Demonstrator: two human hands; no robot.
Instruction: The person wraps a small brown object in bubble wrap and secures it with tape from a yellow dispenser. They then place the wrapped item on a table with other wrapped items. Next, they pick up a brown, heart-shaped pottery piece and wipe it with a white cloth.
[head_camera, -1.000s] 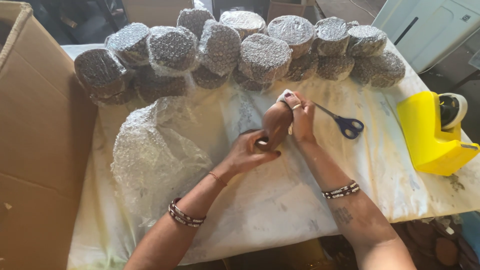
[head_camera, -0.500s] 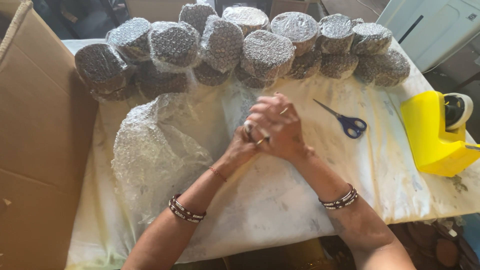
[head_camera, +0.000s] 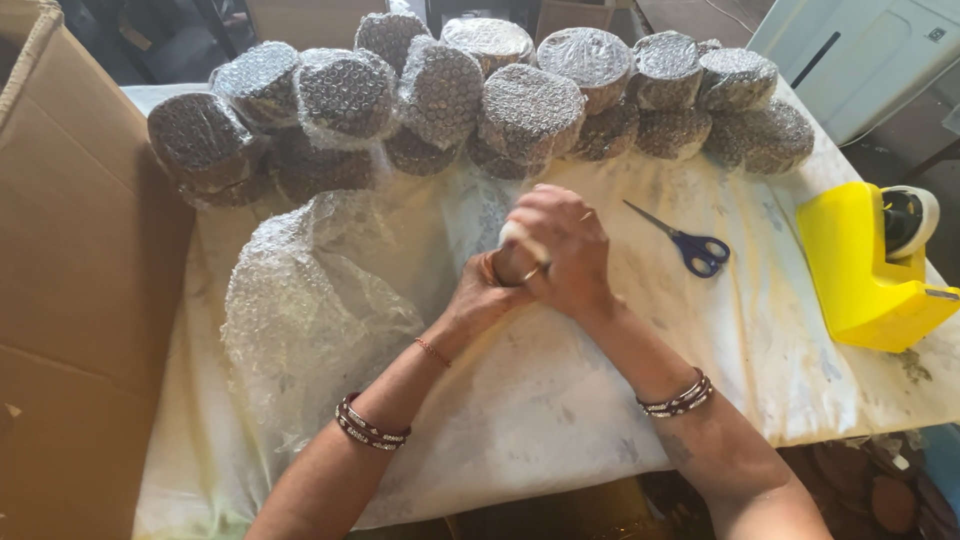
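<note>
A person's two hands meet over the middle of a cloth-covered bench (head_camera: 560, 420), closed together around a small object (head_camera: 512, 238) of which only a pale rounded top and a glimpse of brown show between the fingers. The right hand (head_camera: 560, 250) is cupped over it from above, fingers curled down; the left hand (head_camera: 485, 295) presses in from below and beside it, so that the two hands touch. What the object is cannot be told.

Along the far edge of the bench a double-stacked row of round bundles (head_camera: 530, 110), each sealed in bubble wrap, suggests that much of the wrapping work is already done. A large loose sheet of bubble wrap (head_camera: 310, 300) lies spread toward the left side of the bench, just beside the left forearm and, by the look of it, not yet around anything; the object in the hands appears bare.

Blue-handled scissors (head_camera: 690, 245) lie open-bladed to the right of the hands, near but apart from them. A yellow tape dispenser (head_camera: 870, 265) stands at the right edge. A tall open cardboard box (head_camera: 80, 260) stands against the left edge. Nothing lies between the hands and the sheet.
</note>
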